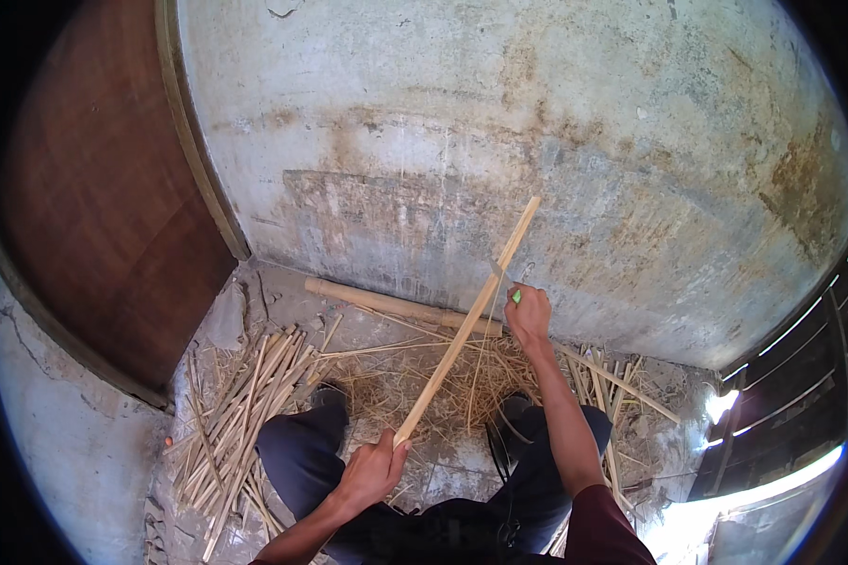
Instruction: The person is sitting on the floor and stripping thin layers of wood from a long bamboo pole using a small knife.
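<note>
A long, pale split-bamboo strip [459,336] slants up and away to the right in front of me. My left hand [371,472] is closed around its near end, low between my knees. My right hand [530,314] grips a knife [515,296] with a light green handle. Its blade lies against the strip in the upper part, pointing to the left; part of the handle is hidden by my fingers. The strip's far end stands free in front of the wall.
Many cut sticks [245,414] lie heaped at my left, with more sticks [612,386] at my right. Thin shavings [386,386] cover the floor between my feet. A thick bamboo pole [386,303] lies along the stained wall [424,141]. A brown door [113,179] stands at the left.
</note>
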